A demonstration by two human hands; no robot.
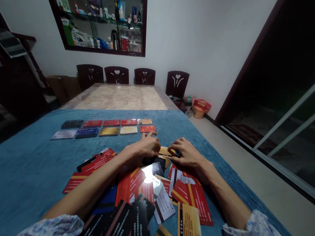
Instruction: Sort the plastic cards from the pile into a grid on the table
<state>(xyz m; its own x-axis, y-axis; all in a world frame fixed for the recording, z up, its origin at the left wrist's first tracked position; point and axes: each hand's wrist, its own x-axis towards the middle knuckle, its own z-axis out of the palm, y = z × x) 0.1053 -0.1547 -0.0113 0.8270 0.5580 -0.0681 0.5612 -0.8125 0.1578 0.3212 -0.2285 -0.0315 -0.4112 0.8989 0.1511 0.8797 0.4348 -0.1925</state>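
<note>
Both my hands meet over a yellow card (166,151) at the far end of a loose heap of cards (143,200). My left hand (144,147) has its fingers curled, pinching the card's left end. My right hand (187,153) grips the card's right end with bent fingers. The heap holds red, black, yellow, blue and white cards spread on a blue cloth (25,168). Beyond my hands lie two neat rows of cards (104,128), laid side by side.
The blue cloth covers the near part of a long table (121,96) with a bare marbled top farther off. Several dark chairs (116,74) stand at its far end. A wall shelf (102,16) holds bottles and a toy. A glass sliding door (305,118) is at right.
</note>
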